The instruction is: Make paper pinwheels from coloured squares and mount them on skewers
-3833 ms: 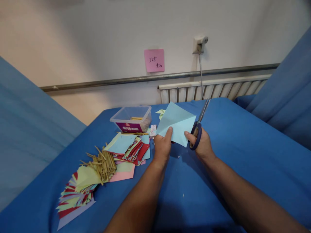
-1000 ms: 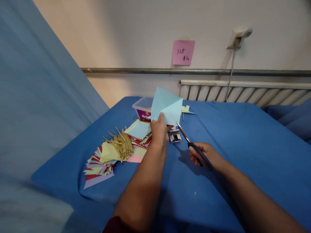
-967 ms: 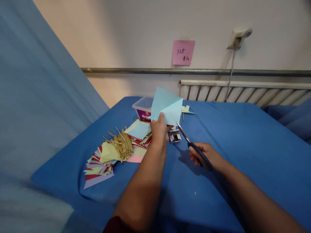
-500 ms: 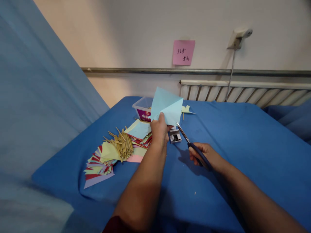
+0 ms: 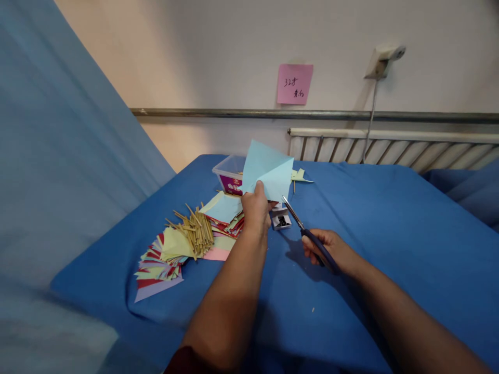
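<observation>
Left hand (image 5: 255, 209) pinches a folded light-blue paper (image 5: 268, 170) upright at centre frame, while the right hand (image 5: 325, 250), lower right of it, grips blue-handled scissors (image 5: 307, 234), blades shut and pointing toward the sheet. Coloured paper squares (image 5: 177, 248) and sticks (image 5: 195, 234) lie at left on the blue cloth (image 5: 374, 228). Held by one corner, the sheet could flex and a cut wander. Scissor handles are mostly hidden in the fist.

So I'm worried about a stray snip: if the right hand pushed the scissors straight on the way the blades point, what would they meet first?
Probably the light blue paper held up by the left hand. The scissors in the right hand point at its lower right edge, though depth is unclear.
</observation>
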The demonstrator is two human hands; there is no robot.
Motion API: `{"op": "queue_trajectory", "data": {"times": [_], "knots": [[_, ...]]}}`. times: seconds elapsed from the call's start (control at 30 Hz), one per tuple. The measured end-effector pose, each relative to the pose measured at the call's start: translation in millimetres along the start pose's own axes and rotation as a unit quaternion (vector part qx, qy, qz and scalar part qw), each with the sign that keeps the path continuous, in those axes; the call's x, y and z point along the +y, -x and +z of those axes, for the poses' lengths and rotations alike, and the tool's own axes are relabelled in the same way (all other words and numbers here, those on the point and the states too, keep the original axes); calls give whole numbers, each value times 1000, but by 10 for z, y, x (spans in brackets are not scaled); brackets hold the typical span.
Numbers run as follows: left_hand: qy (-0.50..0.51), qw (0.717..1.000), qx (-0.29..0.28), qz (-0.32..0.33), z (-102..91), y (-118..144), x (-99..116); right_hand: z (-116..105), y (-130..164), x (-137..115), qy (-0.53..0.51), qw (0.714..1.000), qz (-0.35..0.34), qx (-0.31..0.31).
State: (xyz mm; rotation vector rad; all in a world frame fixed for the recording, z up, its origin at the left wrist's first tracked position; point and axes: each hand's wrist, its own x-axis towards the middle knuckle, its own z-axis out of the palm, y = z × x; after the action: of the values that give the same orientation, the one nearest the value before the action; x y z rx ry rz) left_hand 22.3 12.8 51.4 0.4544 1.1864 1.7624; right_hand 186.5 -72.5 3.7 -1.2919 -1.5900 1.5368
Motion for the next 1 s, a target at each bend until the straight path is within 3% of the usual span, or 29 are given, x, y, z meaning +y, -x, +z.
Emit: {"op": "queue_trajectory", "data": {"times": [1.0], "knots": [[-6,1000,-13,2,-17,-17,-13,-11,-27,98,-26,1000,4,-6]]}}
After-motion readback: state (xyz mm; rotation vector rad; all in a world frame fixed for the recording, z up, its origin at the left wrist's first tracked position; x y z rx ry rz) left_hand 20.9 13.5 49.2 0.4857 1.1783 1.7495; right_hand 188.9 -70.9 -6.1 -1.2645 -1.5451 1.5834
